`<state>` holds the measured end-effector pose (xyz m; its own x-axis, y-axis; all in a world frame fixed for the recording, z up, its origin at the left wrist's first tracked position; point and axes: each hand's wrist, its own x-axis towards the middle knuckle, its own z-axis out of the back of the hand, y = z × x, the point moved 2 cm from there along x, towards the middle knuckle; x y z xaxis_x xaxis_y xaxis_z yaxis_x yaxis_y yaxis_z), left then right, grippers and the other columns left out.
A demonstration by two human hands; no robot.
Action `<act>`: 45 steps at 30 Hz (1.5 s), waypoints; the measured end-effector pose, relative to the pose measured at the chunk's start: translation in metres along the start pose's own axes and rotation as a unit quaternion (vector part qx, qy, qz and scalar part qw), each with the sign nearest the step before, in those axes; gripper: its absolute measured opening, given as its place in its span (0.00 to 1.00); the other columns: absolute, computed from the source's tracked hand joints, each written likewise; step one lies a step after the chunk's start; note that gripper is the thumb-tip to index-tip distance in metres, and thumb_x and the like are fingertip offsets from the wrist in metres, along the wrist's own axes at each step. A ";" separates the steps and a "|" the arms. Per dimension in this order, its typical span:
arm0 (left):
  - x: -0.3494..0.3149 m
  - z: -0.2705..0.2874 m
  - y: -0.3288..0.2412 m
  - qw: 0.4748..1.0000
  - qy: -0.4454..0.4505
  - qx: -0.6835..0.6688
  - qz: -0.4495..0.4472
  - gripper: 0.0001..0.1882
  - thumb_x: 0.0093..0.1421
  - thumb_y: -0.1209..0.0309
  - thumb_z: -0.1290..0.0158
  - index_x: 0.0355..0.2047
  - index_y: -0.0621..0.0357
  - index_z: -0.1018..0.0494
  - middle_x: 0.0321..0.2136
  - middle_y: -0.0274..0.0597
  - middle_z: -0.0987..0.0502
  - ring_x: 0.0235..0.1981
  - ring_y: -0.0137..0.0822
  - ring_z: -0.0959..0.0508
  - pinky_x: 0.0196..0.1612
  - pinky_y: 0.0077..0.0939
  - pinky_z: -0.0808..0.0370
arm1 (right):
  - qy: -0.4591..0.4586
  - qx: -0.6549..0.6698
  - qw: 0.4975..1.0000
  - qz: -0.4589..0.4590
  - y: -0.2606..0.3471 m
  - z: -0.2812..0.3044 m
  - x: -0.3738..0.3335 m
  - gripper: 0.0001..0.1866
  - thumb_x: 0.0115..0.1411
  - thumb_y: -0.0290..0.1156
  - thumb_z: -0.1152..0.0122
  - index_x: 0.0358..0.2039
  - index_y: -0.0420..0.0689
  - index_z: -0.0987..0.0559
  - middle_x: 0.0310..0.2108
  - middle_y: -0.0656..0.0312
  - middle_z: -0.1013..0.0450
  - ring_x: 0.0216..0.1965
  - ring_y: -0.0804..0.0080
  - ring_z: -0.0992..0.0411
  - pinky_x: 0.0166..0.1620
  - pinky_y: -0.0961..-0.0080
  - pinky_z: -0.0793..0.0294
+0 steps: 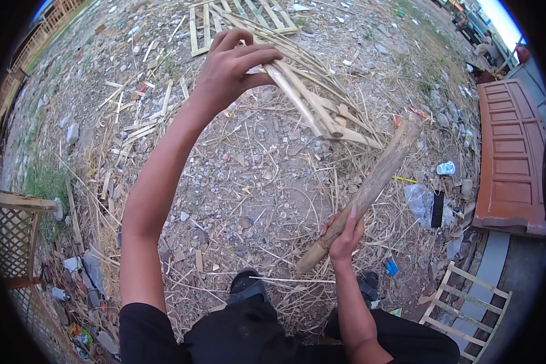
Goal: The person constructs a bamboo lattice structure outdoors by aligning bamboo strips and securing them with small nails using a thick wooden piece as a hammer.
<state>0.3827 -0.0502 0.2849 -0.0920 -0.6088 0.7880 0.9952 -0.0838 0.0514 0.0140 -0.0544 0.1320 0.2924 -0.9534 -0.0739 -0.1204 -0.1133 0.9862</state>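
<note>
Out in front, my left hand [224, 73] is closed on the upper end of a few split bamboo pieces [297, 100]. They slant down to the right, and their lower ends point toward the log. My right hand [347, 238] grips a thick, rough wooden log [373, 182] near its lower end. The log leans up and to the right, its far end close to the strips on the ground. Part of the palm and some fingers are hidden behind it. Beyond the held pieces lies a heap of thin bamboo strips [312, 64].
A slatted frame [203, 30] lies at the far side. Scattered strips [164, 100] cover the stony ground. Lattice panels [9, 236] stand at left. A red-brown panelled door [511, 151] and a ladder-like frame [467, 312] are at right, near a white cup [446, 168].
</note>
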 end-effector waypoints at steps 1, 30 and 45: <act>0.014 0.002 -0.002 0.999 -0.034 -0.005 -0.014 0.24 0.47 0.60 0.31 0.46 0.45 0.17 0.45 0.30 0.15 0.50 0.38 0.24 0.55 0.37 0.26 | -0.006 0.001 1.000 0.006 0.003 0.001 0.000 0.20 0.75 0.48 0.58 0.42 0.41 0.34 0.23 0.56 0.33 0.17 0.68 0.32 0.20 0.73 0.28; 0.272 0.133 -0.047 0.983 -0.023 0.132 -0.125 0.37 0.68 0.37 0.55 0.09 0.47 0.41 0.05 0.25 0.44 0.06 0.24 0.48 0.10 0.28 0.50 | 0.071 0.184 0.964 0.180 0.125 -0.032 -0.027 0.26 0.70 0.53 0.55 0.46 0.39 0.37 0.26 0.53 0.33 0.20 0.64 0.31 0.23 0.67 0.25; 0.042 -0.109 0.002 0.976 0.210 -0.046 0.038 0.35 0.66 0.38 0.53 0.17 0.57 0.30 0.13 0.50 0.29 0.19 0.52 0.24 0.26 0.47 0.31 | 0.044 -0.186 0.981 -0.033 0.087 -0.011 0.002 0.22 0.69 0.45 0.42 0.43 0.35 0.25 0.17 0.61 0.28 0.15 0.73 0.27 0.19 0.73 0.30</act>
<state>0.3772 -0.1619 0.2511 -0.0436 -0.8842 0.4650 0.9940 -0.0851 -0.0685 0.0142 -0.0631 0.2189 0.3710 -0.9177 -0.1419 0.2518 -0.0476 0.9666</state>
